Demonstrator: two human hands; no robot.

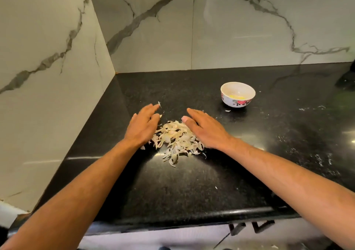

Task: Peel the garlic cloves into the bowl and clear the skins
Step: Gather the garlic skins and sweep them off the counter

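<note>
Garlic skins (177, 140) left of bowl (237, 94), being corralled between flat open left hand (142, 127) and right hand (206, 129) for clearing.

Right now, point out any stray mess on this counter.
Most skins sit piled between the left hand and right hand. Stray bits lie near the bowl, more flecks lie right of it, and one bit lies nearer the counter edge.

No text, label, brand, number or sign can be read anywhere; the bowl (237, 94) carries only a red flower pattern, no lettering.
</note>
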